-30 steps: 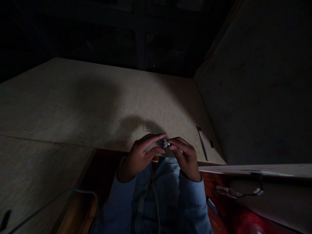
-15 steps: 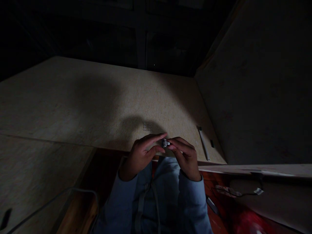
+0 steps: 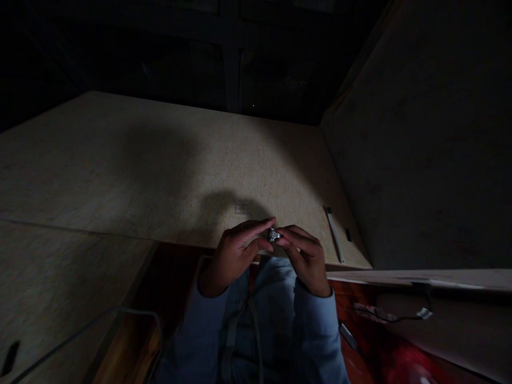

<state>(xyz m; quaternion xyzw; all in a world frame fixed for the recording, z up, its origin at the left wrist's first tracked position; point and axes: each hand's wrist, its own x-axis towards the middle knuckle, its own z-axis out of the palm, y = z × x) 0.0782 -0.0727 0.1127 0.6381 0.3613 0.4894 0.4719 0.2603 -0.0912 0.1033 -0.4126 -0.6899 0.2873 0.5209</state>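
by the tabletop [image 3: 240,160]'s near edge, right hand [image 3: 306,256] pinches the metal piece [image 3: 273,234]; left hand [image 3: 236,253], open around it, should steady it gently.

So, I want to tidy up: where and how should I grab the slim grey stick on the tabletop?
Best pinch the grey stick across its middle, probably from above: it lies flat and slender, running away from you, with a small black piece close on its right.

Wearer: light blue long sleeves [image 3: 316,320], both wrists; blue clothing [image 3: 272,314] over lap; pale drawstring-like cords [image 3: 256,330] hanging.
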